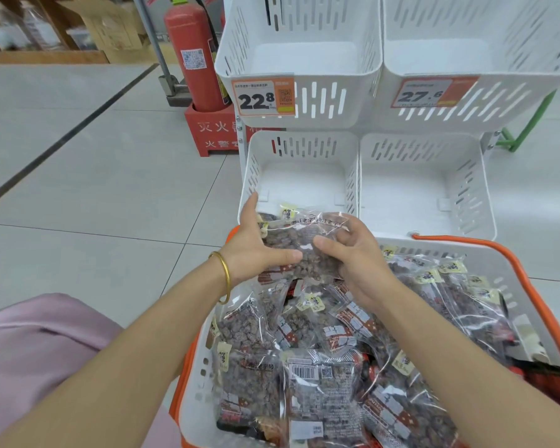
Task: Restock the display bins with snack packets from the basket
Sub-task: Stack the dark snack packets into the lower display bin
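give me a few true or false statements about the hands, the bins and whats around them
1. The left hand and the right hand both grip a clear snack packet. True.
2. The lower left bin is full of packets. False: no packets show in it.
3. The price tag on the upper left bin reads 22.8. True.
4. A green fire extinguisher stands right of the bins. False: a red fire extinguisher stands left of them.
5. The gold bangle is on the right wrist. False: it is on the left wrist.
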Available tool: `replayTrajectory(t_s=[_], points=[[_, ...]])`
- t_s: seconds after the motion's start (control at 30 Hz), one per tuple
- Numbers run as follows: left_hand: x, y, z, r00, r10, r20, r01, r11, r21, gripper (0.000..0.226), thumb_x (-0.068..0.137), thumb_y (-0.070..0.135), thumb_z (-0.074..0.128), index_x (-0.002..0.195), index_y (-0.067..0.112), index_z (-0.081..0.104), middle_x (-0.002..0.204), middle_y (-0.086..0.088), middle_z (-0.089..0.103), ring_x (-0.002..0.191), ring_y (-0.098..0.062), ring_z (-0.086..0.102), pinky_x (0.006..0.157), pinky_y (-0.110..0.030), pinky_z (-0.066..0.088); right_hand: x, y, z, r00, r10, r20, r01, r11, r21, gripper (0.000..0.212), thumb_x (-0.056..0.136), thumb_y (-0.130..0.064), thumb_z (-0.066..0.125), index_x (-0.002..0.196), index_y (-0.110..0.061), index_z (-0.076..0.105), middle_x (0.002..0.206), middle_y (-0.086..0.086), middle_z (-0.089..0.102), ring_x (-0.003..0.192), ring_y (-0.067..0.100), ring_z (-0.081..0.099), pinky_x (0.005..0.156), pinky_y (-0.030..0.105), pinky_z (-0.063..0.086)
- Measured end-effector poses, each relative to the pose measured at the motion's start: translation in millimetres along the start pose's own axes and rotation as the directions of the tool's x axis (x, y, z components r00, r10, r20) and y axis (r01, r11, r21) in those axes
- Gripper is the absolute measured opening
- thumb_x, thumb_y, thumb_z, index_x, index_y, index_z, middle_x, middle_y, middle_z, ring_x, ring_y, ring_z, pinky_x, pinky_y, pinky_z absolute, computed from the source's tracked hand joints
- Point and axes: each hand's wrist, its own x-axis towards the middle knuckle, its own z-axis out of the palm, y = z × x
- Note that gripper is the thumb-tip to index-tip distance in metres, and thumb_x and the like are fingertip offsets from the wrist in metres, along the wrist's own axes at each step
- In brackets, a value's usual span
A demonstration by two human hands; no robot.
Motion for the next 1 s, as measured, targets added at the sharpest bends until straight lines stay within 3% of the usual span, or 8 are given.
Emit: replayTrajectory(t_s=[0.17,0.3,0.4,0.53,0.63,0.7,0.77,1.0], points=[[9,-5,0,0.997,0.076,-0.018,-0.076,0.997,0.021,0.12,0.068,0.024,0.083,0.148,0.033,-0.006,0.154,0.005,0.018,0.139,-0.015,0.025,0.108,-0.03,0.032,9,-9,-10,0.977,0.147,0.151,-0.125,0.981,-0.148,0.017,0.087,-0.01,0.06,0.1,-0.01,0.05,0.084,0.003,0.053,0.071,0.011,0.056,0.071,0.029,0.049],[23,-1,-2,0.989,0.151,0.013,-0.151,0.986,0.065,0.127,0.066,0.03,0.083,0.145,0.038,-0.016,0.157,0.006,0.009,0.141,-0.014,0.023,0.112,-0.034,0.029,27,-27,-15,0.956,0.228,0.184,-0.154,0.925,-0.347,0.076,0.062,-0.035,0.076,0.127,-0.02,0.039,0.108,0.0,0.06,0.092,0.012,0.065,0.084,0.037,0.055],[43,4,-7,0.971,0.238,0.019,-0.239,0.968,0.076,0.132,0.064,0.028,0.085,0.143,0.04,-0.02,0.158,0.0,0.007,0.141,-0.017,0.024,0.112,-0.041,0.031,53,-42,-10,0.944,0.272,0.186,-0.148,0.855,-0.497,0.081,0.061,-0.03,0.08,0.131,-0.03,0.04,0.116,0.008,0.061,0.099,0.023,0.067,0.077,0.044,0.058],[70,-2,-20,0.963,0.209,-0.17,-0.211,0.977,0.004,0.123,0.068,0.032,0.081,0.147,0.032,-0.013,0.139,-0.004,0.036,0.124,-0.018,0.044,0.1,-0.028,0.04,107,-55,3,0.986,0.12,0.114,-0.038,0.835,-0.548,0.054,0.071,-0.012,0.08,0.115,-0.017,0.051,0.107,0.017,0.065,0.088,0.029,0.067,0.071,0.049,0.058],[84,-37,-32,0.916,0.12,-0.384,-0.074,0.988,0.132,0.101,0.079,0.044,0.068,0.15,0.02,0.001,0.141,-0.007,0.036,0.13,-0.019,0.034,0.106,-0.032,0.031,151,-50,3,0.998,-0.056,-0.022,0.038,0.874,-0.485,0.054,0.072,-0.012,0.08,0.113,-0.019,0.046,0.109,0.009,0.059,0.088,0.022,0.062,0.058,0.028,0.055],[91,-64,-32,0.933,0.089,-0.348,0.055,0.922,0.383,0.085,0.089,0.044,0.055,0.15,0.017,0.004,0.151,-0.01,0.025,0.139,-0.023,0.021,0.112,-0.037,0.021,179,-34,-1,0.985,-0.145,-0.09,0.075,0.842,-0.534,0.053,0.074,-0.01,0.079,0.115,-0.019,0.045,0.092,0.003,0.056,0.08,0.017,0.057,0.058,0.02,0.051],[96,-82,-25,0.963,0.057,-0.264,0.092,0.849,0.52,0.074,0.094,0.046,0.043,0.15,0.019,0.003,0.155,-0.007,0.017,0.141,-0.021,0.013,0.114,-0.034,0.014,205,-11,-4,0.97,-0.202,-0.135,0.061,0.74,-0.67,0.054,0.073,-0.017,0.08,0.116,-0.02,0.048,0.09,0.0,0.055,0.085,0.019,0.057,0.074,0.031,0.052],[106,-95,-21,0.966,0.057,-0.252,0.088,0.845,0.527,0.07,0.094,0.051,0.034,0.15,0.024,0.002,0.155,0.001,0.016,0.14,-0.014,0.012,0.113,-0.031,0.014,264,53,12,0.985,-0.171,0.039,0.13,0.563,-0.816,0.047,0.073,-0.004,0.077,0.112,-0.014,0.053,0.108,0.008,0.06,0.097,0.027,0.058,0.079,0.031,0.044]])
